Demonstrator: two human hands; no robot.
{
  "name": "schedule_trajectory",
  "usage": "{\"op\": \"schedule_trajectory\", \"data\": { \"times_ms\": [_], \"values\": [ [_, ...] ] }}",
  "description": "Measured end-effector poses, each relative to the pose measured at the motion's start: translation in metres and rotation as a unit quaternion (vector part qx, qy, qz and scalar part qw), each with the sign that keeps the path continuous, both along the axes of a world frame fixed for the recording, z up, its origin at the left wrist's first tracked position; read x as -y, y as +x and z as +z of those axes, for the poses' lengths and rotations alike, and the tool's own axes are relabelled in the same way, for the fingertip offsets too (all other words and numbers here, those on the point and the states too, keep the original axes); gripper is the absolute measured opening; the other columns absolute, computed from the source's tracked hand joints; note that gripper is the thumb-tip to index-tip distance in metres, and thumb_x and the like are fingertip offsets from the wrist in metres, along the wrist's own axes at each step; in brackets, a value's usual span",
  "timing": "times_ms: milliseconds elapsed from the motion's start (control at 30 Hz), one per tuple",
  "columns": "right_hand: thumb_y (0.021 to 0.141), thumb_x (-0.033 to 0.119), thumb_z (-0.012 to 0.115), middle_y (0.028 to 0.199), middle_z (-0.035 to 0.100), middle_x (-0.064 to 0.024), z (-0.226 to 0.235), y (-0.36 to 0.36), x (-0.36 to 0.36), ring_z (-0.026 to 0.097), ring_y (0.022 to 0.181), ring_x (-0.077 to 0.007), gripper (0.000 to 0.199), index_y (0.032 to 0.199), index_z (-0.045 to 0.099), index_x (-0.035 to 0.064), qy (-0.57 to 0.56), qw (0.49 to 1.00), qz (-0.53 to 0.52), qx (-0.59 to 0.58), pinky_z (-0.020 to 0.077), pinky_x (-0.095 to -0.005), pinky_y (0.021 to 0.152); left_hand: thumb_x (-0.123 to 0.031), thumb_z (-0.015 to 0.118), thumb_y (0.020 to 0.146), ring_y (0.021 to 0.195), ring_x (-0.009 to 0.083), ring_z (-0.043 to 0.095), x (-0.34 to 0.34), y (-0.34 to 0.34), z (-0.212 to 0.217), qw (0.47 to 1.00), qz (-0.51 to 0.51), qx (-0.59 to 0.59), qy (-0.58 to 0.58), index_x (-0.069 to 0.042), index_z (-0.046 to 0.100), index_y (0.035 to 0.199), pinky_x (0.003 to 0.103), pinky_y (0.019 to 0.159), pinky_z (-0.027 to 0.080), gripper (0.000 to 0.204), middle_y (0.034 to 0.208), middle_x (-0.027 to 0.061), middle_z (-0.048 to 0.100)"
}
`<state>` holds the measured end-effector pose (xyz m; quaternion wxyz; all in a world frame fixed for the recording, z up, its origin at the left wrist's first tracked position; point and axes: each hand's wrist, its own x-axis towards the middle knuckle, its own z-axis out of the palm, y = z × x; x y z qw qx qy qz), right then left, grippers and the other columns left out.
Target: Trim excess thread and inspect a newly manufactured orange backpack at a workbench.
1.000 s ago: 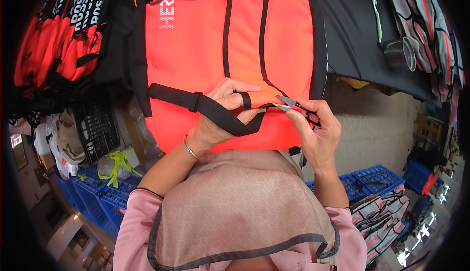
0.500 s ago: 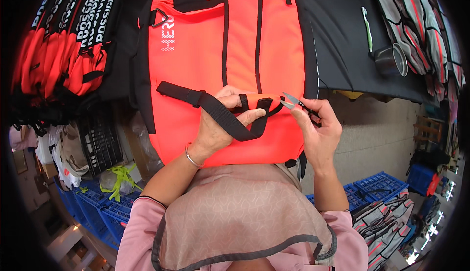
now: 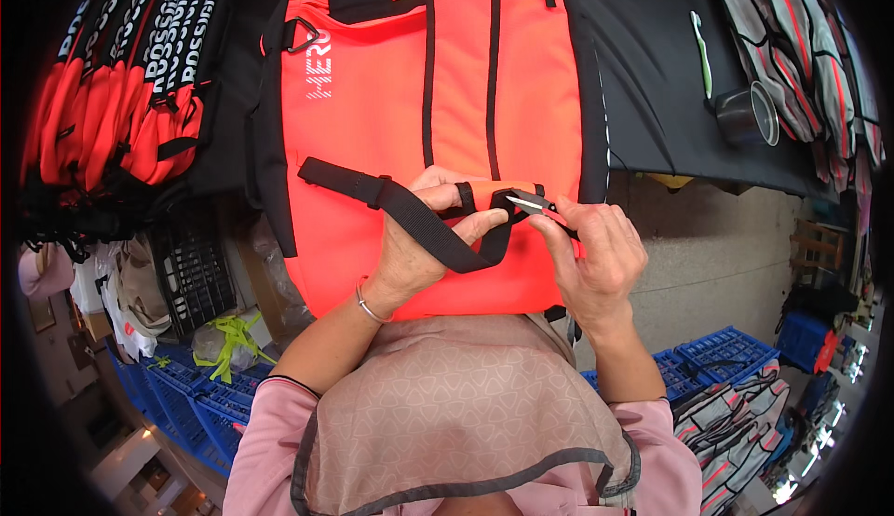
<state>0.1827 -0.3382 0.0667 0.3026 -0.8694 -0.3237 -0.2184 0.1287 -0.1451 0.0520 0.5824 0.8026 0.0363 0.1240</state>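
A large coral-red bag (image 3: pixel 372 134) with black trim lies flat in front of me on the black-covered table. My left hand (image 3: pixel 419 227) is closed, pinching a black webbing strap (image 3: pixel 410 213) and an orange piece with black edging (image 3: pixel 498 192) between thumb and fingers. The strap loops over that hand, its free end resting on the bag to the left. My right hand (image 3: pixel 601 260) is closed around small thread snips (image 3: pixel 535 205). Their blades are together and lie at the strap's fold, beside my left thumb tip. Part of the handles is hidden by my fingers.
Stacked red and black bags (image 3: pixel 121 97) lie at the far left. Toward the right are a dark cup (image 3: pixel 748 114), a green-and-white toothbrush (image 3: pixel 701 55) and grey bags (image 3: pixel 801 41). Blue crates (image 3: pixel 726 356) stand below on the right, others (image 3: pixel 186 395) on the left.
My right hand has moved left, bringing the snips over the strap's fold. The blades, apart before, are now together. My left hand keeps its hold almost unmoved.
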Motion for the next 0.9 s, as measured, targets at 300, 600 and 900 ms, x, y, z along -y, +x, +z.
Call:
{"op": "schedule_trajectory", "data": {
  "times_ms": [300,600,900],
  "values": [
    [0.074,0.024,0.084,0.065,0.056,-0.0006,-0.007,0.013,0.0,0.05,0.054,-0.0152,0.027,0.089,0.071,0.0067,-0.018,0.997,0.027,0.076,0.0359,-0.0296,0.049,-0.017,0.084,0.077,0.065,0.0127,0.051,-0.007,0.003,-0.004,0.997,-0.013,-0.059,-0.056,0.0,0.073,0.079,0.03,0.057,0.04,0.021,0.069,0.0046,0.058],
    [0.086,0.009,0.077,0.075,0.064,0.0,0.0,0.02,-0.004,0.051,0.063,-0.0043,0.014,0.09,0.067,-0.0002,0.24,0.911,-0.006,-0.334,0.0415,-0.0215,0.057,-0.019,0.082,0.08,0.063,0.0096,0.046,-0.01,0.007,-0.008,0.985,-0.002,-0.111,-0.13,0.0,0.071,0.075,0.029,0.056,0.037,0.023,0.064,0.0001,0.051],
    [0.082,-0.004,0.077,0.065,0.053,0.0057,-0.001,0.006,-0.001,0.053,0.063,-0.001,0.024,0.101,0.064,0.0026,0.263,0.866,0.014,-0.424,0.0422,-0.018,0.059,-0.016,0.069,0.095,0.087,0.0057,0.064,-0.018,0.008,-0.008,0.936,-0.013,-0.18,-0.301,0.002,0.072,0.101,0.022,0.08,0.054,0.019,0.092,0.0014,0.071]
  ]
}}
